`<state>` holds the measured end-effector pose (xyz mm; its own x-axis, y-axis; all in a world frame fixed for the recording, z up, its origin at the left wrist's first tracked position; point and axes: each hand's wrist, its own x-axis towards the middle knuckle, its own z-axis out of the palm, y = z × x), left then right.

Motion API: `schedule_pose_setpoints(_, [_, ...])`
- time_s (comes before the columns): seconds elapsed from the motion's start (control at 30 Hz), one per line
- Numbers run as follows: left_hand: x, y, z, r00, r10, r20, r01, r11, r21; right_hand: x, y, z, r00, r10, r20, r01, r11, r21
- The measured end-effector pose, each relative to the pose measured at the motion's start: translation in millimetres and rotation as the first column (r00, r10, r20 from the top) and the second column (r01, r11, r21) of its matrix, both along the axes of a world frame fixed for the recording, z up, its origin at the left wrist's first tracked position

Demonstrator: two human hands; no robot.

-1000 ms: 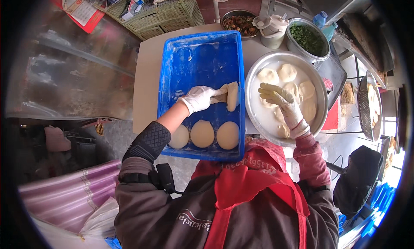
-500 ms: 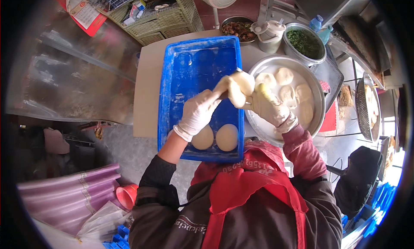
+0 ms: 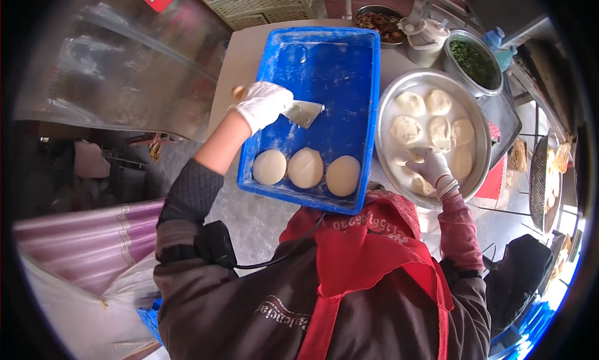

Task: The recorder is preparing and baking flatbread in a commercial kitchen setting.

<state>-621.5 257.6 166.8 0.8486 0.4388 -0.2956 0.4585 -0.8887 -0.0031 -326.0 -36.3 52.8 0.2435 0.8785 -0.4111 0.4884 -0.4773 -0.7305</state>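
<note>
Left hand (image 3: 262, 104) grips your metal scraper (image 3: 304, 113); right hand (image 3: 430, 166) pinches soft, sticky dough (image 3: 417, 157). Lift from beneath.

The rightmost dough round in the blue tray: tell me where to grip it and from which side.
Take the rightmost dough round from above, fingers cupping its far and right edges. It lies flat, a low dome, at the near end of the blue tray. The middle round sits close on its left and the tray's wall runs close along its near side, so those sides look cramped.
</note>
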Motion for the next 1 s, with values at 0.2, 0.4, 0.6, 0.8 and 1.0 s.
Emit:
schedule_pose_setpoints(0.2, [43.9, 5.7, -37.0, 0.820, -0.368, -0.439, 0.474, 0.866, 0.158, -9.8, 23.3, 11.2, 0.812, -0.089, 0.577, -0.121, 0.942, 0.314])
schedule_pose_setpoints(0.4, [30.4, -49.3, -89.4, 0.703, -0.576, -0.417, 0.622, 0.782, -0.032, -10.3, 5.5, 16.7, 0.883, -0.023, 0.468, -0.172, 0.914, 0.368])
schedule_pose_setpoints(0.6, [-11.4, -13.2, -13.4, 0.971, -0.073, -0.227, -0.077, 0.805, -0.588, -32.8, 16.2, 73.4, 0.722, 0.045, -0.690, 0.271, 0.900, 0.342])
schedule_pose_setpoints(0.8, [48.5, -74.7, -1.7, 0.932, 0.110, 0.347, 0.127, 0.795, -0.594, -61.2, 45.5, 47.6, 0.320, 0.123, -0.939, 0.504, 0.817, 0.279])
schedule_pose_setpoints(1.0, [14.1, -27.6, -1.8, 0.961, 0.104, -0.256, -0.185, 0.930, -0.318, -16.2, 4.0, 57.7, 0.888, -0.131, -0.441, 0.216, 0.965, 0.148])
